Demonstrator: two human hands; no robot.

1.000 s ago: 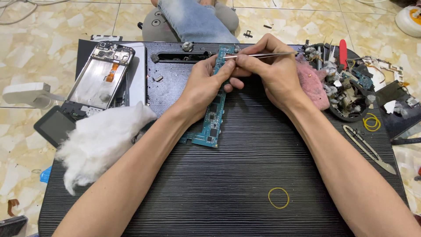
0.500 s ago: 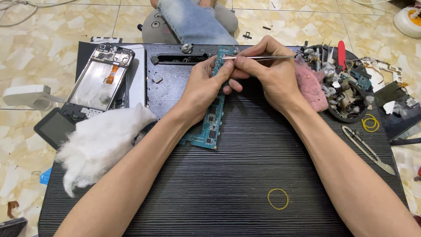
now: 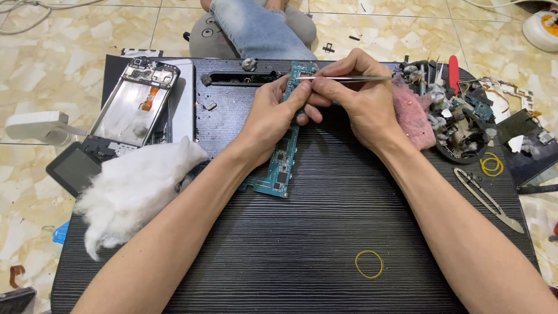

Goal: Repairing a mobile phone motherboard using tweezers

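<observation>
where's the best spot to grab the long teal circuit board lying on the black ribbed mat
Probably the long teal circuit board is best pinched across its narrow width at the free near end, coming from the near side. It lies flat and lengthwise on the black ribbed mat; its far end is covered by the left hand, with the right hand holding thin metal tweezers there.

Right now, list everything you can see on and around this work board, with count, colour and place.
circuit board: one, teal, centre of the board, under the left hand
tweezers: one, silver, in the right hand
cotton wad: one, white, left edge
phone frame: one, silver, upper left
pink cloth: one, right of the hands
parts dish: one, dark, upper right
rubber bands: two, yellow, near front and right
snips: one, silver, right
black board: one, on the tiled floor
left hand: holds the circuit board
right hand: grips the tweezers
</observation>
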